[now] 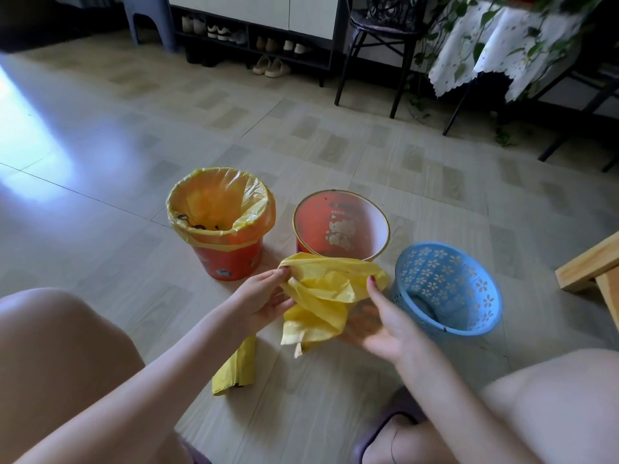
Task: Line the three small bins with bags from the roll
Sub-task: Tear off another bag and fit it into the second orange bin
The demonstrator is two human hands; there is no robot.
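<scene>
Three small bins stand on the floor. The left orange bin has a yellow bag folded over its rim. The middle orange bin with a cartoon print is bare inside. The blue lattice basket on the right is also bare. A loose yellow bag hangs just in front of the middle bin. My left hand pinches its top left edge and my right hand holds its right side, fingers partly inside the plastic. The yellow bag roll lies flat on the floor under my left forearm.
My knees frame the lower corners, and a slippered foot rests at bottom centre. A wooden stool corner juts in at right. Further back are a black chair, a shoe rack and a table with a white cloth.
</scene>
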